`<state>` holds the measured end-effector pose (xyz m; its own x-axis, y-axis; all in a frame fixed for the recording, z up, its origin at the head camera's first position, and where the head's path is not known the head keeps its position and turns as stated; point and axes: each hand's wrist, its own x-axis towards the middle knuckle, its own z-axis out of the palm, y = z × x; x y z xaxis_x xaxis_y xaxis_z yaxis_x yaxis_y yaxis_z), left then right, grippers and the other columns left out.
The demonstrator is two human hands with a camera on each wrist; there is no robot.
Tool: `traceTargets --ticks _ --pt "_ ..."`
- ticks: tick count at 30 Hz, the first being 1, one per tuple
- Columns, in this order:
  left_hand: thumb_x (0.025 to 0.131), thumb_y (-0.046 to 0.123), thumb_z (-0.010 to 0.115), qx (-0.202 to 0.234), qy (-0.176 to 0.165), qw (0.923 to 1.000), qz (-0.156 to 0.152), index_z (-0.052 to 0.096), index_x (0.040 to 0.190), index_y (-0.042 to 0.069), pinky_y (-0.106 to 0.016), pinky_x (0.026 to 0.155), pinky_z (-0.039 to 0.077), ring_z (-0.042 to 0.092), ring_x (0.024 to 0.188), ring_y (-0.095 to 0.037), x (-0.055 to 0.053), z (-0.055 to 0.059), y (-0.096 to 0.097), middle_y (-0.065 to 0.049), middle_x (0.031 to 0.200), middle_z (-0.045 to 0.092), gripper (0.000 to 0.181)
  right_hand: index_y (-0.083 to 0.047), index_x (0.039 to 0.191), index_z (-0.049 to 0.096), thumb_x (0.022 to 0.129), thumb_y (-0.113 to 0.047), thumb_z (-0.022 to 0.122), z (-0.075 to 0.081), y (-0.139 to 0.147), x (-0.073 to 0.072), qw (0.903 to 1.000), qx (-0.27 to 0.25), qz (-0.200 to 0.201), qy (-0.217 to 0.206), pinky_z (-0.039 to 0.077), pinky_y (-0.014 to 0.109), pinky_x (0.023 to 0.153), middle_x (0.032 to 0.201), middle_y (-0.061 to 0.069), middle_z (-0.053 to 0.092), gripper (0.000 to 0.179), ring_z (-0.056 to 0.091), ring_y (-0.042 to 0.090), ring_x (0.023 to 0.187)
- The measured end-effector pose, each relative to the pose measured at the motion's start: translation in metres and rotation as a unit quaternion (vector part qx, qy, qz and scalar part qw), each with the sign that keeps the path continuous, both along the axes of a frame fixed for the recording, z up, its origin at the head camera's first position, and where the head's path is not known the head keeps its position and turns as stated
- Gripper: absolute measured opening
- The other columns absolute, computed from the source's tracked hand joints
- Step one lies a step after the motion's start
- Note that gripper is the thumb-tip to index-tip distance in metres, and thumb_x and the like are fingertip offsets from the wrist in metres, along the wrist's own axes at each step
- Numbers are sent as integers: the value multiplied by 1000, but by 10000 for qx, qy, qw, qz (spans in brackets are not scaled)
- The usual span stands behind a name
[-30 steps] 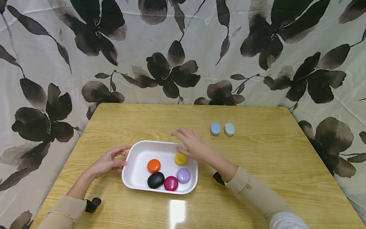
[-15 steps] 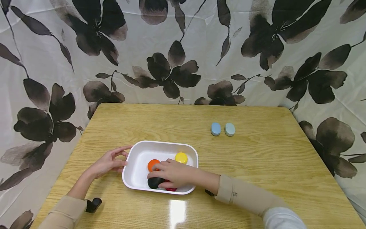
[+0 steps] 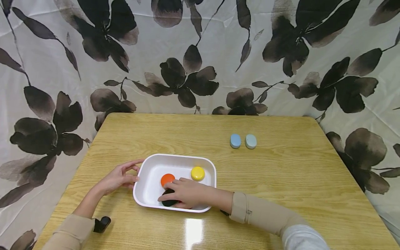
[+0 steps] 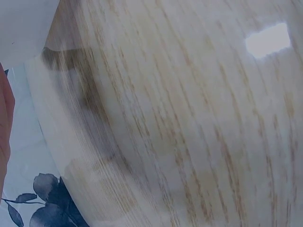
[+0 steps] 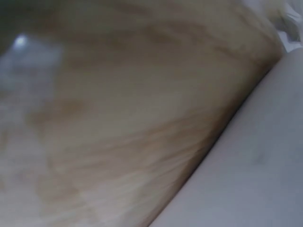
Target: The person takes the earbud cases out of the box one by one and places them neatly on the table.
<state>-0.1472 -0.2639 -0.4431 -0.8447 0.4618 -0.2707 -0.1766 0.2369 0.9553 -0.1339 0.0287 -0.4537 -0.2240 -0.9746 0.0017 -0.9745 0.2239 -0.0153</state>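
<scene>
Probably for steadying the white tray (image 3: 135,194), the left hand (image 3: 120,177) rests loose fingers against its end, while the right hand's (image 3: 187,193) fingers cover the black oval disc (image 3: 168,192) inside, whether gripping I cannot tell.

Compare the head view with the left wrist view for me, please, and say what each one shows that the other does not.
Only the head view shows the right hand, the orange piece, yellow piece and black piece, plus the blue piece and pale piece beyond the tray.

Only the left wrist view shows the wood grain that close, with a dark shadow or reflection; it adds no separate object.

Both share the left hand, white tray, table, floral cloth and a bright glare.
</scene>
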Motion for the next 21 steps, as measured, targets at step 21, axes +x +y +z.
traceTargets --ticks 21 --pt "86 1 59 -6 73 10000 -14 24 142 -1 -35 64 57 61 79 -17 3 -1 -1 -22 112 40 65 -31 124 51 85 -32 61 -6 -4 2 9992 -91 -176 341 38 19 65 111 3 45 40 46 12 91"
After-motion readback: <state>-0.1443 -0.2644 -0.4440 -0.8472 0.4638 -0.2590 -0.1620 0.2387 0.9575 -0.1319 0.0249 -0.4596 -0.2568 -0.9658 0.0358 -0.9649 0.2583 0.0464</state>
